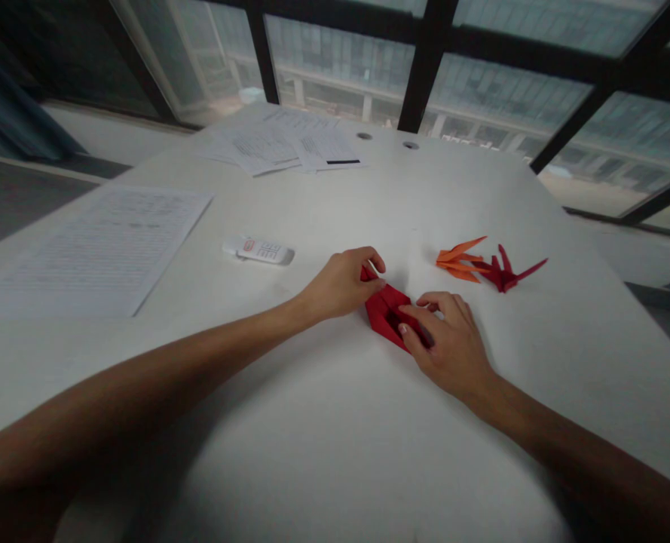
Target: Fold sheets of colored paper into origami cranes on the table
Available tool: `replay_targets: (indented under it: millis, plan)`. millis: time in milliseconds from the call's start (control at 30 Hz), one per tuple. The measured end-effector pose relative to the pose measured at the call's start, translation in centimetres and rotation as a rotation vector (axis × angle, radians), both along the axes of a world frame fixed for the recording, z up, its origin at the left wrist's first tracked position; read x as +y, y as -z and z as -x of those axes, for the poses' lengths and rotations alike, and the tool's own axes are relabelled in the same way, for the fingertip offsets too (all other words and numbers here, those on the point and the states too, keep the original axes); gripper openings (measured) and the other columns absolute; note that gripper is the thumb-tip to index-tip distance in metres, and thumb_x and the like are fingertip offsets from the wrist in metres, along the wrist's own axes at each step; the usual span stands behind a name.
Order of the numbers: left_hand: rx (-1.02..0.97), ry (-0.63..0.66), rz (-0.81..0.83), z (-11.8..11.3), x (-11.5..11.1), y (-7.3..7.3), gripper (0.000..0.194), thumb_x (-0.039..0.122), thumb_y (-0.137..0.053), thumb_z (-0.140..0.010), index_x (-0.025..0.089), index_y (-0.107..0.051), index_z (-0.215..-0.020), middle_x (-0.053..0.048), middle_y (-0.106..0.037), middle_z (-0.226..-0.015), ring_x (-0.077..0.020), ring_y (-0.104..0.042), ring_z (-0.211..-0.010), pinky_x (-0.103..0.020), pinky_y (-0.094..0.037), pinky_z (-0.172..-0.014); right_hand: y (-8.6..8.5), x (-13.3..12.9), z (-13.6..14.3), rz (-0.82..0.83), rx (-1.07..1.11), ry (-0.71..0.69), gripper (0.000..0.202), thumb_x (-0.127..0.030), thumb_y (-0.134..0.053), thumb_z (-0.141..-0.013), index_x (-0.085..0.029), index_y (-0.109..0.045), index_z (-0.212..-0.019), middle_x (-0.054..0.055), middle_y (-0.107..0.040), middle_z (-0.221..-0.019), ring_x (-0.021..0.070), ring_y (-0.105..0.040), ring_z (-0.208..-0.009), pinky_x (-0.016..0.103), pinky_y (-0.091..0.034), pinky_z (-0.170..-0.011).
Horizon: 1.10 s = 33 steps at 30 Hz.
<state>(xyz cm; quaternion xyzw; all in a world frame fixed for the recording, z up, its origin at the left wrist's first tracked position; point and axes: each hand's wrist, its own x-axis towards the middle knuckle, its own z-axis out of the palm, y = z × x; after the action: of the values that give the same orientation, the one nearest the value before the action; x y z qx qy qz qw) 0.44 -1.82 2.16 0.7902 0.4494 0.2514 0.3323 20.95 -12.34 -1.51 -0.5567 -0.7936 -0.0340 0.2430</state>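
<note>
As the head view looks down, the left hand (347, 280) holds one end of a folded red paper shape (378, 309), and the right hand (451, 335) holds its other end. The hands are apart, with the red paper between them, over a white table (312, 430). To the right, a pointy orange paper shape (457, 260) lies just beside a spiky dark red paper shape (503, 280). To the left is a small, long white thing (264, 250) with print

A head-worn camera looks forward and down across the white table (323, 445) toward the windows (346, 64)
</note>
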Motion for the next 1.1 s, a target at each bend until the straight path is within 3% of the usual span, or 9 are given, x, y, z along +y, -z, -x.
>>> replay_targets:
  millis: [67, 167, 267, 433, 533, 733, 867, 1100]
  plan:
    - [-0.004, 0.003, -0.001, 0.0, 0.1, 0.2, 0.014, 0.023, -0.065, -0.081, 0.018, -0.067, -0.094, -0.003, -0.075, -0.086, -0.0146, -0.064, -0.068, -0.027, -0.048, -0.065, -0.3, -0.3, 0.1, -0.057, -0.024, -0.031, 0.017, -0.028, -0.060, -0.093, -0.021, -0.075, -0.100, 0.010, -0.071, -0.113, 0.0286, -0.059, -0.103, 0.044, -0.042, -0.089]
    - [-0.012, -0.002, -0.014, 0.0, 0.1, 0.4, 0.014, 0.024, -0.065, -0.082, 0.019, -0.066, -0.094, -0.003, -0.075, -0.085, -0.0152, -0.065, -0.069, -0.027, -0.049, -0.066, -0.6, -0.9, 0.3, -0.084, -0.089, -0.086, 0.015, -0.026, -0.059, -0.094, -0.022, -0.073, -0.091, 0.006, -0.076, -0.100, 0.0274, -0.061, -0.094, 0.045, -0.042, -0.089]
    - [-0.019, -0.009, -0.032, 0.0, 0.0, 0.5, 0.014, 0.024, -0.064, -0.082, 0.019, -0.066, -0.095, -0.002, -0.075, -0.084, -0.0153, -0.065, -0.069, -0.027, -0.048, -0.066, -0.7, -1.0, 0.3, -0.073, -0.105, -0.091, 0.013, -0.025, -0.058, -0.094, -0.022, -0.071, -0.093, 0.006, -0.077, -0.096, 0.0265, -0.063, -0.089, 0.045, -0.043, -0.088]
    - [-0.030, -0.036, -0.026, -0.1, -0.2, 0.1, 0.022, 0.022, -0.060, -0.084, 0.019, -0.061, -0.105, -0.001, -0.075, -0.083, -0.0155, -0.065, -0.070, -0.028, -0.046, -0.066, -0.2, 0.1, -0.4, 0.025, 0.031, 0.064, 0.021, -0.023, -0.060, -0.090, -0.020, -0.064, -0.110, 0.009, -0.073, -0.100, 0.0250, -0.065, -0.086, 0.039, -0.048, -0.081]
    - [-0.041, -0.051, 0.021, 0.1, 0.0, 0.1, 0.028, 0.022, -0.056, -0.084, 0.019, -0.055, -0.112, 0.001, -0.072, -0.075, -0.0149, -0.062, -0.064, -0.027, -0.044, -0.063, 0.3, 0.9, -0.9, 0.061, 0.070, 0.142, 0.019, -0.020, -0.059, -0.088, -0.021, -0.063, -0.106, 0.006, -0.072, -0.091, 0.0246, -0.065, -0.081, 0.037, -0.048, -0.075]
    - [-0.083, -0.064, 0.091, 0.4, 0.5, 0.6, 0.029, 0.022, -0.054, -0.082, 0.020, -0.052, -0.111, 0.002, -0.070, -0.074, -0.0143, -0.059, -0.060, -0.026, -0.041, -0.057, 0.4, 0.7, -0.9, 0.018, -0.066, 0.151, 0.025, -0.016, -0.054, -0.084, -0.022, -0.063, -0.107, 0.005, -0.073, -0.083, 0.0230, -0.067, -0.071, 0.034, -0.045, -0.068]
    - [-0.073, -0.056, 0.055, 0.3, 0.3, 0.5, 0.026, 0.023, -0.053, -0.082, 0.021, -0.055, -0.108, 0.002, -0.069, -0.071, -0.0148, -0.059, -0.061, -0.027, -0.040, -0.058, 0.1, 0.4, -0.9, 0.048, -0.200, 0.178, 0.022, -0.023, -0.055, -0.090, -0.024, -0.063, -0.110, 0.002, -0.075, -0.074, 0.0203, -0.065, -0.057, 0.031, -0.037, -0.056]
    - [-0.061, -0.021, 0.050, 0.3, 0.3, 0.5, 0.024, 0.023, -0.053, -0.083, 0.021, -0.055, -0.107, 0.002, -0.070, -0.072, -0.0145, -0.059, -0.062, -0.027, -0.040, -0.059, -1.0, 0.3, -1.0, 0.005, -0.426, 0.112, 0.019, -0.016, -0.053, -0.092, -0.022, -0.066, -0.104, 0.006, -0.077, -0.081, 0.0237, -0.069, -0.065, 0.035, -0.040, -0.062]
